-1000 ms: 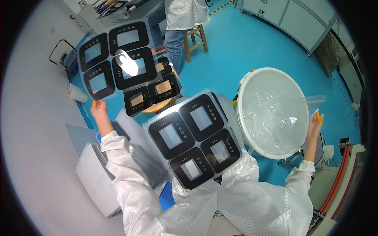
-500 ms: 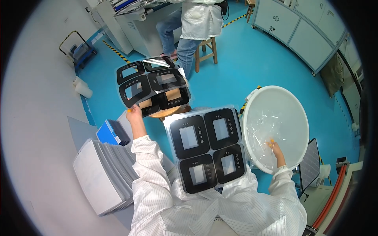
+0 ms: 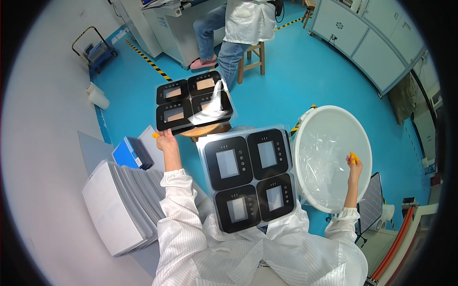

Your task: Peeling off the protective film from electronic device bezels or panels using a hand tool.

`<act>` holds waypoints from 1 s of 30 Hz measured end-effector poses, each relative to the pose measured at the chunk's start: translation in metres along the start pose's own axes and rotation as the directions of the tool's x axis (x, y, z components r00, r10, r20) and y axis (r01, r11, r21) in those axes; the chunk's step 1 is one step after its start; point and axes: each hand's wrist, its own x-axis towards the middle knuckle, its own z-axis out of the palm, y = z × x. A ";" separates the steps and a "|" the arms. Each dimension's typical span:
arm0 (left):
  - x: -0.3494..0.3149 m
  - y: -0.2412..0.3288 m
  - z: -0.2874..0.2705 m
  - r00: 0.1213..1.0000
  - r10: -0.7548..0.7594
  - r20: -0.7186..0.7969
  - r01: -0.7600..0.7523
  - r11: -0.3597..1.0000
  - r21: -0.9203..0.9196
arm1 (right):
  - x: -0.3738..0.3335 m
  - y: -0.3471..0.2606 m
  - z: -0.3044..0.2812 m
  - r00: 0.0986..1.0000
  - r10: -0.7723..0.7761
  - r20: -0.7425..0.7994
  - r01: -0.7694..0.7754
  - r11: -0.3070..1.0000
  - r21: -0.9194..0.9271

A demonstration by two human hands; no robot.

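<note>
My left hand (image 3: 168, 143) is at the near left edge of a clear sheet with black panels (image 3: 174, 110). Its fingertips touch that edge, while the thumb, in an orange finger cot, points away to the side. The sheet lies over a wooden stool (image 3: 208, 129), and a bright reflection hides part of it. Over the right side of a large white tub (image 3: 334, 110) is my right hand (image 3: 354, 168), fingers drawn together, orange cots on two tips, nothing visible in them. Crumpled clear film (image 3: 318, 164) lies inside the tub. Across my lap rests a stack of similar black-panel sheets (image 3: 253, 178).
At my left stands a tall stack of white sheets (image 3: 114, 209), with a blue box (image 3: 130, 153) behind it. Beyond the wooden stool a person in a white coat (image 3: 248, 24) sits at a machine. A dark flat panel (image 3: 371, 200) stands right of the tub.
The black-panel sheet at my left hand has come down flatter onto the stool, and the fingers have loosened at its edge. My right hand has lifted away from the film, toward the tub's right side.
</note>
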 end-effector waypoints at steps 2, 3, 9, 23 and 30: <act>-0.004 0.005 -0.008 0.999 0.030 0.026 -0.032 0.994 0.106 | -0.003 -0.024 0.017 0.996 -0.086 -0.014 0.085 0.996 -0.040; -0.005 0.008 -0.013 0.986 0.127 0.106 -0.154 0.939 0.309 | -0.002 -0.030 0.025 0.996 -0.088 -0.007 0.087 0.995 -0.044; -0.020 0.013 -0.037 0.840 0.352 0.414 -0.449 0.022 0.893 | -0.012 -0.064 0.076 0.947 -0.289 0.138 0.297 0.954 -0.042; -0.088 0.036 -0.016 0.740 0.188 0.646 -0.627 0.541 0.560 | -0.154 -0.168 0.289 0.392 -0.604 0.694 0.748 0.648 0.142; -0.182 0.047 -0.038 0.747 -0.038 0.663 -0.557 0.507 0.657 | -0.195 -0.172 0.356 0.103 -0.605 0.789 0.822 0.498 0.275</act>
